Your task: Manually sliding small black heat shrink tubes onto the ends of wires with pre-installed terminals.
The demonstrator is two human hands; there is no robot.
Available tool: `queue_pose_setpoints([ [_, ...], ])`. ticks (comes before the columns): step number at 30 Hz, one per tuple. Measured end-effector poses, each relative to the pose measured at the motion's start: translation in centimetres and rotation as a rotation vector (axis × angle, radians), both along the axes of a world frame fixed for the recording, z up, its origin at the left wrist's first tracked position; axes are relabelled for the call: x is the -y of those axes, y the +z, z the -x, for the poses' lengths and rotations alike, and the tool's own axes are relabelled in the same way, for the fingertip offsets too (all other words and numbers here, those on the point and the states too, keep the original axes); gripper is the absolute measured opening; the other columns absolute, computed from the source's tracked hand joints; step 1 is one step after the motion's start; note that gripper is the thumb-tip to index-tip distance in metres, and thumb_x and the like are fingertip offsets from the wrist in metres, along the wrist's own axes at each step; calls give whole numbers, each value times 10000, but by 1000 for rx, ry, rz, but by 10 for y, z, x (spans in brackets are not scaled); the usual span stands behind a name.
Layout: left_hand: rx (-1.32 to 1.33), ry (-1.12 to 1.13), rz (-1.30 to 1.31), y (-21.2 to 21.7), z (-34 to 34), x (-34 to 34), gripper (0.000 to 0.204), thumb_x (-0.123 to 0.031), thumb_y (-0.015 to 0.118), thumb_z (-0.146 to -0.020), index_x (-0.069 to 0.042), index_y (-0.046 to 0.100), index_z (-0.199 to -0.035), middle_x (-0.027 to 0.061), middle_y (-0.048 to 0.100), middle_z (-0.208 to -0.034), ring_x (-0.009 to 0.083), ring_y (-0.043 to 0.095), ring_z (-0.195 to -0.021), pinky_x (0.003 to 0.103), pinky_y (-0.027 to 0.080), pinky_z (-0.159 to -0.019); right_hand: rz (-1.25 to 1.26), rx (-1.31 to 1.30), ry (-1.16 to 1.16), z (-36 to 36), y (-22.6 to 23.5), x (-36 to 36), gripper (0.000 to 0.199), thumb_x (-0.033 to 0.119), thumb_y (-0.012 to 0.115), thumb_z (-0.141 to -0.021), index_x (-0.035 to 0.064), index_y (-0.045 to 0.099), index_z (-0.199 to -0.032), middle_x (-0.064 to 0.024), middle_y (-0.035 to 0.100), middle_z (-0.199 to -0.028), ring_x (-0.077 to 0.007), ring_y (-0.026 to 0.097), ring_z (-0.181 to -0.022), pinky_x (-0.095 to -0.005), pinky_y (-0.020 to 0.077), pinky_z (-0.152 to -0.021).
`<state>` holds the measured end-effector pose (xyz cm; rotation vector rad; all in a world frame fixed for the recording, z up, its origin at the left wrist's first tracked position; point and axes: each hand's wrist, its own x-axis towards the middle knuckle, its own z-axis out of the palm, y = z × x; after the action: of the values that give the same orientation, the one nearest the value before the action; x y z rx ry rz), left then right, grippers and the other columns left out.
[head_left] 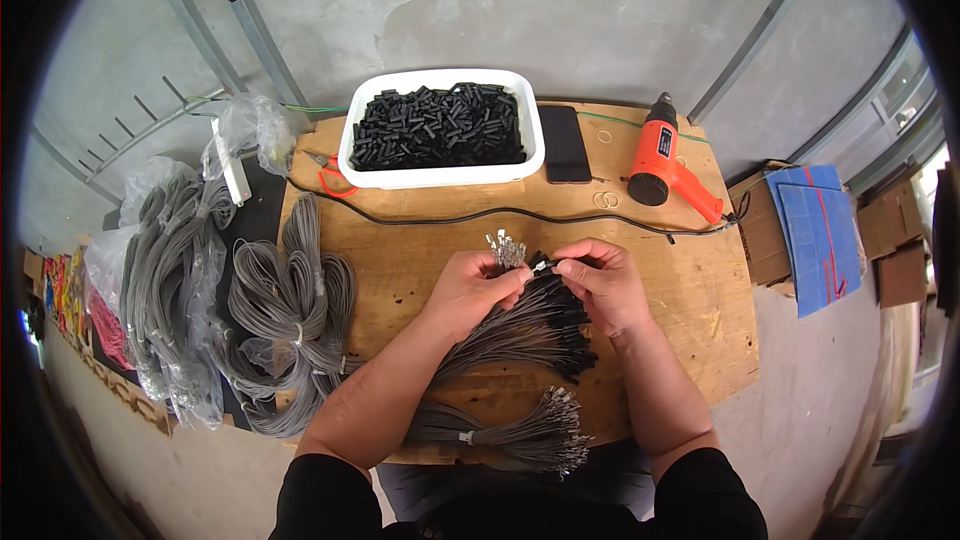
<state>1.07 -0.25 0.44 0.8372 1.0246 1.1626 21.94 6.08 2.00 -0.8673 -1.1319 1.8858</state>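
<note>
My left hand (pixel 468 288) is closed round a bunch of grey wires, and their bare metal terminals (pixel 508 249) stick up above the fingers. One terminal (pixel 540 266) points from its thumb toward my right hand (pixel 604 286). The right thumb and forefinger pinch a small black sleeve at that terminal. Below the hands, grey wires (pixel 490 348) fan across the table, with black sleeves (pixel 570 335) on their right-hand ends. Nearer to me lies a tied bundle of grey wires (pixel 500 434) with bare metal terminals at its right end.
A white tub (pixel 440 179) full of short black sleeves stands at the back of the wooden table (pixel 690 340). Beside it are a black phone (pixel 565 145) and an orange heat gun (pixel 658 155). Red-handled pliers (pixel 330 178), a black cable (pixel 480 213) and coiled grey wires (pixel 290 310) lie around.
</note>
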Motion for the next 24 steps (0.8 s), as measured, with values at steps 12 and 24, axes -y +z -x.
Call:
queue_pose_setpoints([
  [12,-35,-57,-11,4,0,1,131,-114,716,-920,11,681,-899,2,609,-723,69,534,-637,235,432,-589,-135,52,-4,-3,-4,0,126,-37,708,-887,0,724,-1006,-51,706,-864,-51,512,-636,-198,398,-560],
  [24,14,-67,-4,1,1,1,128,-109,708,-928,14,677,-914,12,628,-742,75,552,-656,237,453,-605,-318,155,18,0,2,3,133,-85,677,-877,1,727,-965,-57,708,-934,-45,516,-646,-196,403,-567],
])
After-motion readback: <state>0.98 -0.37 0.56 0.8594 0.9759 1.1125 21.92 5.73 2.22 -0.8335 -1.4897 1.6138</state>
